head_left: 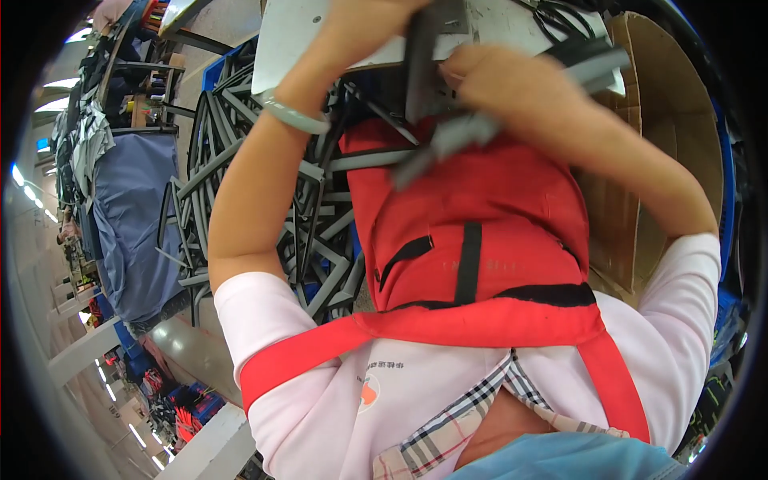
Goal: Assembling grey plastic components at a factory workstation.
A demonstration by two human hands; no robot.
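Wears small dark lettering (pixel 390 368) and one orange mark (pixel 369 395) on the pale shirt (pixel 316 400). Grips grey strips (pixel 468 132) in the right hand (pixel 512 88) above one red apron (pixel 504 192), slanting from lower left to upper right, too blurred to count. Meets one dark, near-vertical strip (pixel 420 64) with the left hand (pixel 372 20), but cannot tell whether grasped there.

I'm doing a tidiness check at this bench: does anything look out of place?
The grey strips heaped left of the apron look untidy: they cross at many angles, some jutting out. Nothing looks spilled; blur hides details around the right hand.
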